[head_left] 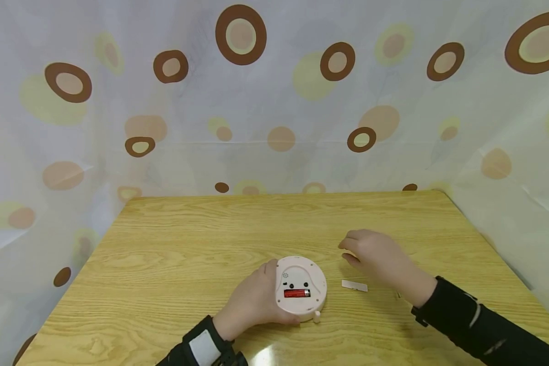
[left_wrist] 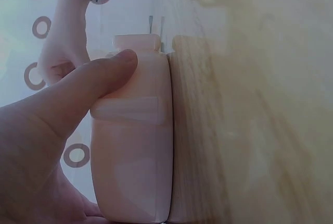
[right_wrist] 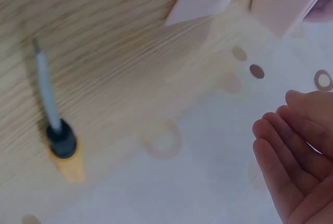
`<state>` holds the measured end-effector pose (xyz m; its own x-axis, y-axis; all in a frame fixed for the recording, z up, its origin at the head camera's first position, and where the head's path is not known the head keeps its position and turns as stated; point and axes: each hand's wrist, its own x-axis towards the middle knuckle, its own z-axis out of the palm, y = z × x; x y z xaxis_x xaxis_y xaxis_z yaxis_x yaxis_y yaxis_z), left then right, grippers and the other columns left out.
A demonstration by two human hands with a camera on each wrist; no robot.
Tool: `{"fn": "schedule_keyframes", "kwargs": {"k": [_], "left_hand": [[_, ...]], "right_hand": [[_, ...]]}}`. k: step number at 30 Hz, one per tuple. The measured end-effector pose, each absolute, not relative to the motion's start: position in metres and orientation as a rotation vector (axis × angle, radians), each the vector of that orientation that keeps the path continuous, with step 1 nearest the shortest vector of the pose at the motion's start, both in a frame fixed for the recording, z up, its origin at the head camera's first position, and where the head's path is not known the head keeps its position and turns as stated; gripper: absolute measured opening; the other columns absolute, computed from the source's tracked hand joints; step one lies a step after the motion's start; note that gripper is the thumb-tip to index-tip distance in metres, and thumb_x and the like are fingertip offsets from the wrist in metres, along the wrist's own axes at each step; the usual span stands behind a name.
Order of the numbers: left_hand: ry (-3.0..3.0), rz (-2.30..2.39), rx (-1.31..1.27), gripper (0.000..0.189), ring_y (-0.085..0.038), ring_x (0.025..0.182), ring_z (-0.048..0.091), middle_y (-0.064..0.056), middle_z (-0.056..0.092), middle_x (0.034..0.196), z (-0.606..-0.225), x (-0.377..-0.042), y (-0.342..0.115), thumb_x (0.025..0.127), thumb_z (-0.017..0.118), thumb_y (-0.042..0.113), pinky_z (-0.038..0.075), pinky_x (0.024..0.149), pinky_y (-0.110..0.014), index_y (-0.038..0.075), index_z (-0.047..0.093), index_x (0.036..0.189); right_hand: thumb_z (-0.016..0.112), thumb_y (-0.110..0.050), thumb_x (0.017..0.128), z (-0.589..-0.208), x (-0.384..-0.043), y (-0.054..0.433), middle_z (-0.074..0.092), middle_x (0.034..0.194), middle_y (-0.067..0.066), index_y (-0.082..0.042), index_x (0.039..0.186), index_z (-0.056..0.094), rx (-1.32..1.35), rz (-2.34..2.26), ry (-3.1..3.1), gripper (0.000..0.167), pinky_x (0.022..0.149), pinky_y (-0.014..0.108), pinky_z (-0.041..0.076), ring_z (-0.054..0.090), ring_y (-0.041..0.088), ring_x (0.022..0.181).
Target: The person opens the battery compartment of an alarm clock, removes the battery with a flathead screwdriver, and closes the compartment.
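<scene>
My left hand (head_left: 255,299) grips the side of a round, pale pink alarm clock (head_left: 310,274), which lies with its back up on the table. In the left wrist view the thumb presses on the clock's side wall (left_wrist: 132,166). A red battery (head_left: 296,293) sits in the uncovered slot on its back, below two black knobs. My right hand (head_left: 378,256) is raised over the table to the right of the clock, its fingers (right_wrist: 283,174) loosely bent and holding nothing. Just below it lies a small pale pink battery cover (head_left: 354,285).
A screwdriver (right_wrist: 49,88) with a black and yellow handle lies on the wooden table (head_left: 187,244), mostly hidden by my right wrist in the head view. A patterned sheet (head_left: 256,101) hangs behind the table and along both sides.
</scene>
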<state>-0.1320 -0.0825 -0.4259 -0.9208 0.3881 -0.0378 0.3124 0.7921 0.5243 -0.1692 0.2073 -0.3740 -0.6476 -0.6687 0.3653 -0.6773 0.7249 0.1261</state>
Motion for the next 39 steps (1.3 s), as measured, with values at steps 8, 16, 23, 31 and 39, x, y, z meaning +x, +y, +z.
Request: {"fn": "schedule_keyframes", "kwargs": {"k": [8, 16, 23, 31, 39], "left_hand": [[2.835, 0.801, 0.563, 0.117, -0.020, 0.100, 0.067, -0.009, 0.066, 0.117, -0.427, -0.133, -0.082, 0.056, 0.102, 0.058, 0.059, 0.085, -0.034, -0.001, 0.048, 0.141], [2.830, 0.781, 0.568, 0.118, -0.019, 0.100, 0.066, -0.009, 0.065, 0.119, -0.425, -0.133, -0.082, 0.056, 0.101, 0.058, 0.058, 0.084, -0.033, -0.001, 0.047, 0.142], [2.828, 0.789, 0.585, 0.115, -0.017, 0.097, 0.065, -0.008, 0.065, 0.118, -0.425, -0.132, -0.083, 0.058, 0.101, 0.057, 0.057, 0.082, -0.031, -0.001, 0.047, 0.141], [2.836, 0.762, 0.588, 0.118, -0.020, 0.103, 0.067, -0.011, 0.065, 0.125, -0.427, -0.132, -0.083, 0.059, 0.099, 0.060, 0.058, 0.086, -0.032, -0.001, 0.045, 0.145], [2.851, 0.754, 0.597, 0.116, -0.018, 0.099, 0.065, -0.009, 0.065, 0.121, -0.428, -0.133, -0.083, 0.059, 0.100, 0.060, 0.057, 0.083, -0.030, -0.001, 0.046, 0.142]], "right_hand": [[0.095, -0.006, 0.075, -0.375, -0.165, 0.193, 0.070, 0.086, 0.000, -0.009, 0.094, 0.077, 1.342, 0.048, -2.308, 0.027, 0.067, 0.025, 0.059, 0.068, 0.013, 0.076], [0.096, -0.012, 0.074, -0.381, -0.162, 0.179, 0.075, 0.093, -0.005, -0.013, 0.098, 0.079, 1.573, -0.030, -2.121, 0.029, 0.076, 0.020, 0.060, 0.070, 0.009, 0.085], [0.092, -0.009, 0.078, -0.385, -0.161, 0.166, 0.072, 0.095, -0.008, -0.015, 0.102, 0.078, 1.712, -0.124, -2.041, 0.028, 0.082, 0.017, 0.058, 0.067, 0.005, 0.089], [0.088, -0.016, 0.085, -0.390, -0.166, 0.156, 0.065, 0.089, -0.010, -0.018, 0.099, 0.076, 1.816, -0.211, -1.916, 0.019, 0.083, 0.014, 0.055, 0.062, 0.002, 0.084], [0.088, -0.019, 0.085, -0.390, -0.170, 0.152, 0.070, 0.092, -0.012, -0.020, 0.102, 0.077, 1.841, -0.263, -1.946, 0.020, 0.085, 0.014, 0.055, 0.065, 0.001, 0.087]]}}
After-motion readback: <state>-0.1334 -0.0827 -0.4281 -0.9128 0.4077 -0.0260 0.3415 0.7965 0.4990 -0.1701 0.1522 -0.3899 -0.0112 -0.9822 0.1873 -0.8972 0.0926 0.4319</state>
